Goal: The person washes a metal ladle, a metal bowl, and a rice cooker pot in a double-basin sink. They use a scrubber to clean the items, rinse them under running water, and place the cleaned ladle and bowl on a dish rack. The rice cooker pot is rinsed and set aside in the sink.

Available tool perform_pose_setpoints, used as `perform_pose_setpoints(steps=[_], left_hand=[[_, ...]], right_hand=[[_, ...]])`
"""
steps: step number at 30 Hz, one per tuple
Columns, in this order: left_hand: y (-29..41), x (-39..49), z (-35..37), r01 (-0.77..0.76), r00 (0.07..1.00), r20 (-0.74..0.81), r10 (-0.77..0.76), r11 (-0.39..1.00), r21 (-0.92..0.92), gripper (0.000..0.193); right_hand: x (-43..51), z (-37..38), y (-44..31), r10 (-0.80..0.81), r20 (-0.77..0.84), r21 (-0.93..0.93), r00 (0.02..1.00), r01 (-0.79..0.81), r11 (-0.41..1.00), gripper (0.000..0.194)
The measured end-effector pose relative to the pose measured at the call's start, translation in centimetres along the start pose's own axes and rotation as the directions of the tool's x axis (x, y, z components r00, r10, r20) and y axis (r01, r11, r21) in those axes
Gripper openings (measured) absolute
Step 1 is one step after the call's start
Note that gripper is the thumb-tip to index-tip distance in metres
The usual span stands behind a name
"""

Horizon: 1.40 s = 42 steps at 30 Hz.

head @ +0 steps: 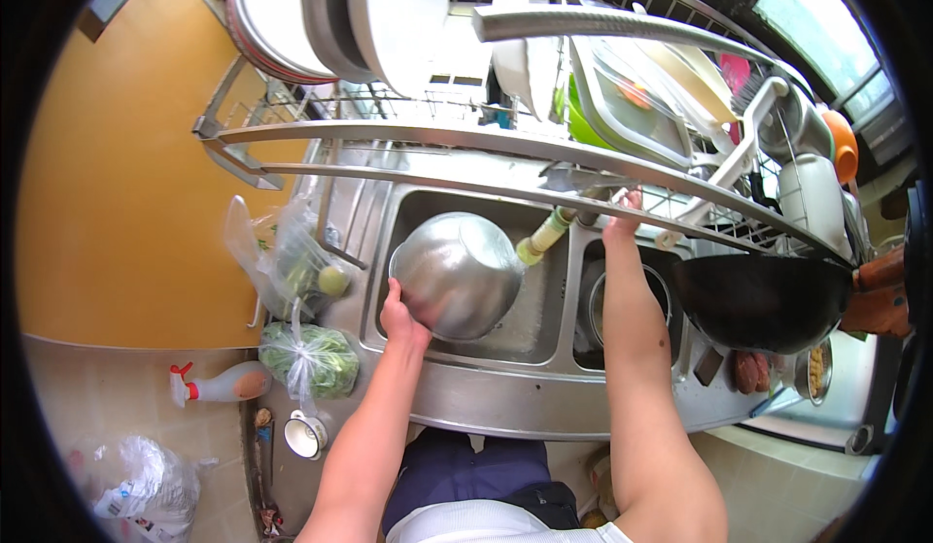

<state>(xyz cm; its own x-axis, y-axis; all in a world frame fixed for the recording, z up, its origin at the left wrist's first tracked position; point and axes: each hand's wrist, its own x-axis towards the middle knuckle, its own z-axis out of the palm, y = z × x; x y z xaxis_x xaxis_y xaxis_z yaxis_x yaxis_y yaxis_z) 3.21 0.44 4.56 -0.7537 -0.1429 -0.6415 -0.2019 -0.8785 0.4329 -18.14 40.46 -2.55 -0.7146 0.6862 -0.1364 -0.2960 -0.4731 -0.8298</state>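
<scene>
My left hand (pixel 405 318) grips the rim of a round stainless steel bowl (pixel 458 273), which is tilted with its outside facing up over the left sink basin (pixel 536 324). Right of the bowl, a faucet spout with a pale green and yellow end piece (pixel 543 238) points down into that basin. My right hand (pixel 625 211) reaches to the faucet's base behind the divider between the basins, under the rack's front rail; its fingers are partly hidden, so its grip is unclear. My right forearm crosses the right basin, where a round metal container (pixel 596 302) sits.
A metal dish rack (pixel 437 135) with plates and bowls spans above the sink. A black wok (pixel 762 302) stands at the right. Bagged vegetables (pixel 310 361), a spray bottle (pixel 229 384) and an enamel mug (pixel 305 434) lie at the left.
</scene>
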Motion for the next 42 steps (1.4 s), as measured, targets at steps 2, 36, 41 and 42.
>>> perform_pose_setpoints(steps=[2,36,41,42], left_hand=[[1.3,-1.0,-0.3,-0.024,0.999,0.022,0.023,0.999,0.041,0.054],[3.4,-6.9,2.0,-0.199,0.958,-0.126,0.259,0.912,0.359,0.052],[2.8,-6.4,1.8,-0.162,0.953,-0.150,0.264,0.859,0.485,0.052],[2.9,-6.4,1.8,-0.191,0.937,-0.155,0.313,0.831,0.522,0.052]], right_hand=[[0.2,-0.4,-0.2,0.091,0.103,0.062,0.991,-0.097,0.993,0.017],[-36.0,6.3,-10.8,0.162,0.635,-0.751,0.756,0.554,0.359,0.080],[-35.5,6.2,-10.4,0.304,0.644,-0.762,0.702,0.554,0.336,0.087],[-35.1,6.1,-10.5,0.402,0.588,-0.791,0.702,0.396,0.466,0.088]])
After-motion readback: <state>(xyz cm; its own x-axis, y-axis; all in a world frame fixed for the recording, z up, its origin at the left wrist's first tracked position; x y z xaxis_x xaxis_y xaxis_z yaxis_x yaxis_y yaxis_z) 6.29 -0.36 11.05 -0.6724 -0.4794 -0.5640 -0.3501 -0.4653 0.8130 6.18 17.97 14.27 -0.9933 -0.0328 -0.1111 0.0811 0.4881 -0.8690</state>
